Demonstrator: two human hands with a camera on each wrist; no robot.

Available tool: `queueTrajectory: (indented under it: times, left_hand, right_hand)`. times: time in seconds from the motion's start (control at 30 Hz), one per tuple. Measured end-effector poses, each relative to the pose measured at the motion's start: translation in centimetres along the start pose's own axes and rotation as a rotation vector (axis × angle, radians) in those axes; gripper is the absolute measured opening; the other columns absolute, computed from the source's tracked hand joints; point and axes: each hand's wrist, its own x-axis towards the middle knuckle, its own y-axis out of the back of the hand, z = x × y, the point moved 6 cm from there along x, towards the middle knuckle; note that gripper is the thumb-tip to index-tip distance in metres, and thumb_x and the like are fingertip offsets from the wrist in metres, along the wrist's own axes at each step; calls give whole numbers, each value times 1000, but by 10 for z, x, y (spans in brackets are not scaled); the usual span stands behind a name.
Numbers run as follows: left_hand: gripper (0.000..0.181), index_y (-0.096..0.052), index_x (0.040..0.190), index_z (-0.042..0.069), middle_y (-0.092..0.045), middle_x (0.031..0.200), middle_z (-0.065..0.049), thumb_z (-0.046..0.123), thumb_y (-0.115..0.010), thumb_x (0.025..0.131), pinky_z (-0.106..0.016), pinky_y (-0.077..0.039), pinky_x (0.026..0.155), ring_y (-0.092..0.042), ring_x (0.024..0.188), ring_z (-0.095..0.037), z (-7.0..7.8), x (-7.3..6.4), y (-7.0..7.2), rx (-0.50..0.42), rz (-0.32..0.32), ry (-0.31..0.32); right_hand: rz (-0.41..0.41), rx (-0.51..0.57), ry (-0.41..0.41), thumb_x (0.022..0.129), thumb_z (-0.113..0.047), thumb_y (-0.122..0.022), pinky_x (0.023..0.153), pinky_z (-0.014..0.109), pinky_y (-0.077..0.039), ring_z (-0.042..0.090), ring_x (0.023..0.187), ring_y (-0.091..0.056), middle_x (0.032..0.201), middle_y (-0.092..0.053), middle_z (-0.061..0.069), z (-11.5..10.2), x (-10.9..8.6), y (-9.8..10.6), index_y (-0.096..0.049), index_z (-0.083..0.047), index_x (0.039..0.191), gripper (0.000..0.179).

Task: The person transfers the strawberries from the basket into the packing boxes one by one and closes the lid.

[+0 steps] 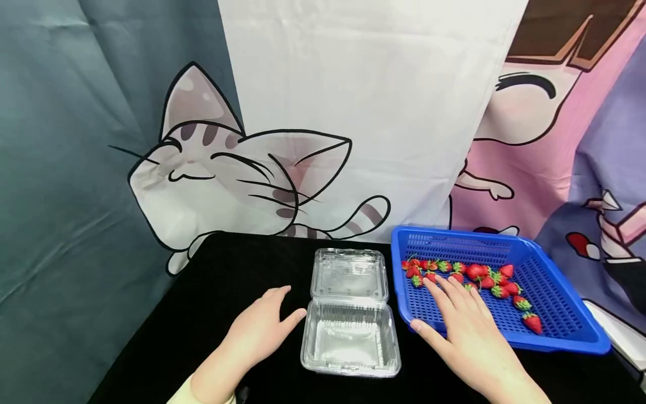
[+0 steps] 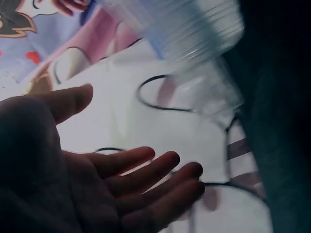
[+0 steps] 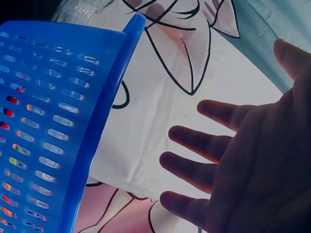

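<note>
Left hand [image 1: 258, 328]: held up just left of the box [image 1: 348, 343], nothing gripped. The fingers [image 2: 167, 206] are pretty relaxed, close to straight, and the thumb is pointed over at the box with a small gap left between.

Right hand [image 1: 466, 331]: held by the near left part of the basket [image 1: 565, 306], nothing gripped here either. Fingers are spread and more or less straight; part of the near rim is hidden by the hand from above, but a gap to the blue plastic can be made out in the right wrist view.

Box: clear plastic, set on the desk [image 1: 237, 269] between the hands, opened right up. The lid [image 1: 350, 275] is folded back to the far side, with the deeper half placed near.

Basket: blue, slotted, parked right of the box and turned a bit.

Strawberries [image 1: 474, 272]: all kept in the basket, mostly bunched at the far left and middle, a couple strayed to the near right. Green caps can be spotted on plenty.

Desk: covered in black.

Backdrop [image 1: 393, 84]: hung on the far side, printed with a grinning cat [image 1: 202, 199] at left.
</note>
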Motion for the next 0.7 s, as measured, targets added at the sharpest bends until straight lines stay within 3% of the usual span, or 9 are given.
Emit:
queueTrajectory:
  times: [0.1,0.2,0.3,0.33,0.47,0.7]
  left_hand:
    - [67,-55,139,9,-60,133,-6,58,-58,93,-47,-53,87,-66,106,-24,-9,10,-17,-170,-71,32]
    - [65,-50,140,0,-60,129,-13,43,-65,94,-42,-59,70,-67,91,-22,-15,17,-41,-478,-200,43]
    - [65,-41,142,-8,-56,124,-19,27,-67,94,-41,-60,59,-66,87,-24,-18,17,-62,-777,-344,77]
    - [64,-40,141,-9,-55,120,-19,24,-67,94,-41,-60,59,-66,88,-24,-17,17,-67,-839,-377,77]
    - [58,-39,138,-9,-58,106,-16,16,-66,94,-41,-60,57,-64,84,-23,-15,16,-78,-971,-451,84]
    - [56,-39,136,-7,-62,104,-16,13,-67,91,-41,-61,61,-65,83,-22,-14,21,-82,-1043,-470,90]
  right_hand:
    - [11,0,1,93,-61,-56,121,48,5,40,143,-27,151,-41,13,0,-1,0,-43,-13,149,75]
    - [22,3,-8,93,-60,-57,121,50,2,40,143,-27,150,-43,12,2,-2,1,-43,-14,149,74]
    - [8,9,-26,93,-61,-56,121,53,-2,40,143,-27,150,-43,12,2,-1,0,-43,-14,149,74]
    - [0,12,-33,93,-61,-56,121,54,-4,40,143,-27,150,-43,12,2,-1,-1,-43,-14,149,74]
    - [-13,21,-58,93,-61,-54,117,61,-12,41,142,-29,150,-44,13,2,0,-2,-43,-14,149,74]
    - [2,23,-107,94,-63,-52,109,66,-25,43,135,-39,142,-51,17,4,4,0,-48,-12,145,73]
